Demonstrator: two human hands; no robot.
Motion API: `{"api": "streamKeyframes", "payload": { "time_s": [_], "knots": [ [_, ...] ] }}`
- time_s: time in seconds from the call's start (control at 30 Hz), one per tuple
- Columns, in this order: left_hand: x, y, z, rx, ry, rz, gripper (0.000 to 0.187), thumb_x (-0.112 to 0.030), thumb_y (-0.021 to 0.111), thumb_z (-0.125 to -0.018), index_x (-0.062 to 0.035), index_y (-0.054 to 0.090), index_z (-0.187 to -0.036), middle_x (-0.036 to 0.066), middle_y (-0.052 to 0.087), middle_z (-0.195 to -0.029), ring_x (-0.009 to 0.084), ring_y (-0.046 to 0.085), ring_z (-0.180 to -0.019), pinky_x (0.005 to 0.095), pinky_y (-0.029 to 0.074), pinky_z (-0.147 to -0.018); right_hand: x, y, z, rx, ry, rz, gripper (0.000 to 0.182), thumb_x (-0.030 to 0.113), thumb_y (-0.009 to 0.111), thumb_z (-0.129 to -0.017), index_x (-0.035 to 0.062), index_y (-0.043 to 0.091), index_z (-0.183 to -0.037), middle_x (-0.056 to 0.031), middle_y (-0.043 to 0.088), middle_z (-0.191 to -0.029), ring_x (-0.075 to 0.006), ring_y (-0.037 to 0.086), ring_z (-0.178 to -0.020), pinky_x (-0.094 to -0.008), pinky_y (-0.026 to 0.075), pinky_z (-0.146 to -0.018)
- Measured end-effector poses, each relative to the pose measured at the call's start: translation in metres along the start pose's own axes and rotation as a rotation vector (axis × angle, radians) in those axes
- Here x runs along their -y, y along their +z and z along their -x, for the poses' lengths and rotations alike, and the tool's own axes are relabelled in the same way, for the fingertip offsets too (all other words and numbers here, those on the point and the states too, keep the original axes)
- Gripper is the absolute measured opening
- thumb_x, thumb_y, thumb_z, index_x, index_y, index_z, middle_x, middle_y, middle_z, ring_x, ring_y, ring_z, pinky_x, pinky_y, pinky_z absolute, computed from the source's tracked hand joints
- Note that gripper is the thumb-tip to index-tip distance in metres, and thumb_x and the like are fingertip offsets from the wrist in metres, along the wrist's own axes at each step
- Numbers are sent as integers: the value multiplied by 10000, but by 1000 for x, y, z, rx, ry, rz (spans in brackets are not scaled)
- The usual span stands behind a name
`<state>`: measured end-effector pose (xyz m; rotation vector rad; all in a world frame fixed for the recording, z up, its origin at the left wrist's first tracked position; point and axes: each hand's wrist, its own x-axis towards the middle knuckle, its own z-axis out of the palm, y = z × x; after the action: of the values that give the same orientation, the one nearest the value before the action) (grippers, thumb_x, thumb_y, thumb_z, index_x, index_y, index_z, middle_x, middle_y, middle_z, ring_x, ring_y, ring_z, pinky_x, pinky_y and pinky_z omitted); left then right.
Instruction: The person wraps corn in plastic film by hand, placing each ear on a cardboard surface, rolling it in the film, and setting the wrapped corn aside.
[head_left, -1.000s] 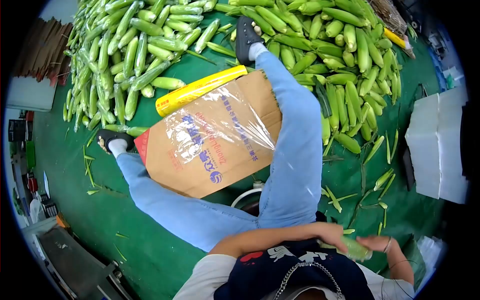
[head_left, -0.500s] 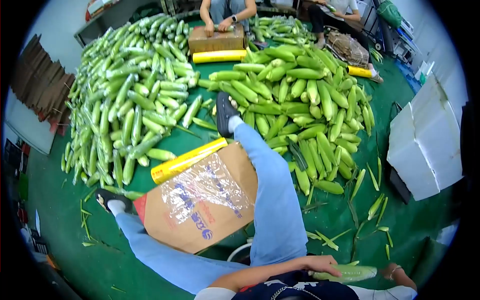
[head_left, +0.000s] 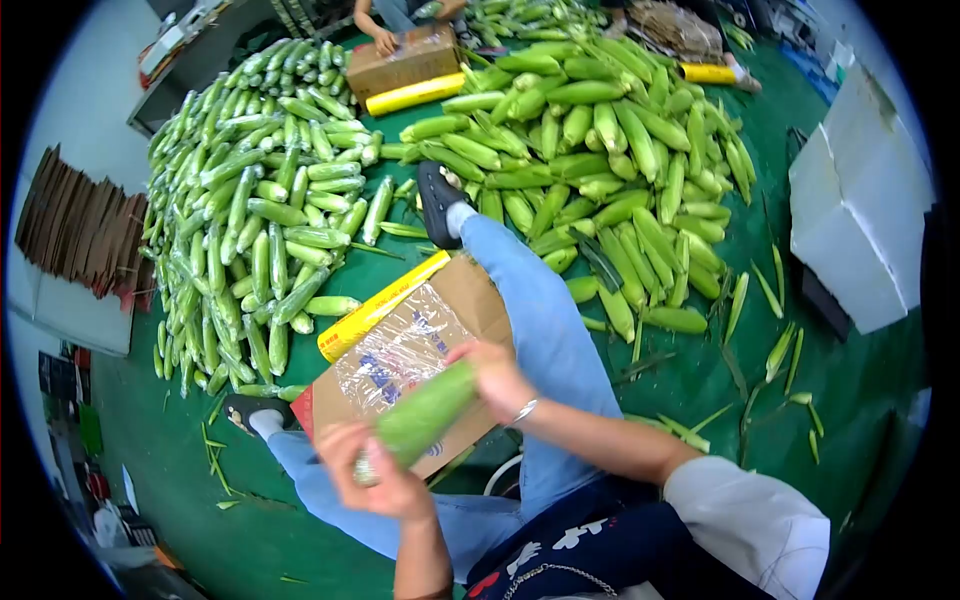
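Note:
A green ear of corn [head_left: 425, 412] in its husk slants between my two hands, above the cardboard box [head_left: 483, 298]. My left hand [head_left: 385, 482] is wrapped round its lower end. Around the upper end, my right hand [head_left: 497, 382] is closed, with some motion blur. Beneath the corn, a sheet of clear plastic film [head_left: 370, 362] lies spread over the box top. A yellow film roll [head_left: 384, 306] lies along the far edge of the box.
Film-wrapped corn [head_left: 265, 215] is heaped on the left, unwrapped husked ears [head_left: 610, 150] on the right. Husk scraps [head_left: 780, 352] litter the green floor beside a white foam box [head_left: 858, 205]. Across from me, a person's hand [head_left: 385, 42] rests at another cardboard box [head_left: 405, 62].
The corn has moved from my right side to above the cardboard box. My left hand now grips its lower end and my right hand its upper end. The view has shifted slightly.

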<state>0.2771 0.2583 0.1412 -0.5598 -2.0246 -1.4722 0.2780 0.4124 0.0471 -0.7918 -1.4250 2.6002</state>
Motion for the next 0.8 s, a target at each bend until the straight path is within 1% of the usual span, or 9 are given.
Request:
{"api": "streamKeyframes", "payload": {
  "time_s": [0.17,0.3,0.33,0.43,0.47,0.53,0.63,0.73,0.8],
  "knots": [
    [11,54,-25,-291,-238,299,513,-215,671,-782,40,456,-1172,167,585,-916,256,576,-890,372,504,-776,2,53,13,280,532,-86,321,307,359,-993,70,532,-1120,-67,583,-782,-149,574,-562,-276,454,-419],
    [86,74,-50,160,-467,465,448,-209,661,-794,74,481,-1090,151,587,-831,233,601,-669,341,526,-620,41,45,-38,484,334,145,343,226,381,-981,30,473,-1247,-99,611,-904,-138,627,-645,-273,509,-505],
    [115,82,-69,210,-713,565,431,-233,669,-801,60,492,-1064,145,585,-806,230,599,-650,336,517,-588,33,24,-70,647,-75,433,355,168,461,-943,7,475,-1259,-104,620,-981,-139,634,-755,-285,523,-624],
    [247,108,-117,247,-1167,464,432,-340,691,-814,1,514,-1012,131,587,-775,213,582,-599,325,491,-524,78,-51,-146,54,-527,615,196,89,551,-855,19,612,-1029,-86,657,-875,-120,601,-737,-284,503,-663],
    [298,119,-128,203,-1265,439,482,-412,700,-802,-33,514,-1034,117,580,-750,205,568,-578,320,485,-513,102,-84,-170,-191,-548,852,192,96,560,-833,-14,603,-985,-140,654,-872,-234,646,-767,-337,513,-699],
    [399,128,-160,36,-1477,569,442,-398,695,-804,-73,512,-1040,101,566,-739,213,561,-572,320,477,-499,77,-194,-242,-413,-180,933,252,209,577,-816,-37,626,-849,-162,644,-667,-273,648,-621,-359,519,-610],
    [479,131,-242,-268,-1127,621,470,-343,675,-832,-100,504,-1197,92,582,-938,220,583,-746,380,532,-654,-4,-296,-267,-300,523,1099,645,548,526,-835,-84,650,-800,-234,665,-728,-353,669,-710,-416,528,-692],
    [542,101,-360,-139,-704,812,662,-405,613,-884,-37,357,-1372,152,451,-1352,296,476,-1200,444,339,-1067,-45,-289,-263,-420,437,1378,792,680,578,-730,-91,641,-897,-276,648,-972,-381,637,-959,-403,503,-834],
    [465,117,-386,-116,-496,618,772,-425,565,-911,-36,186,-1460,172,263,-1483,329,428,-1268,439,283,-1118,-55,-280,-279,-487,593,1297,983,728,614,-657,-128,526,-1132,-283,581,-1177,-362,595,-1079,-392,467,-914]
  ]
}}
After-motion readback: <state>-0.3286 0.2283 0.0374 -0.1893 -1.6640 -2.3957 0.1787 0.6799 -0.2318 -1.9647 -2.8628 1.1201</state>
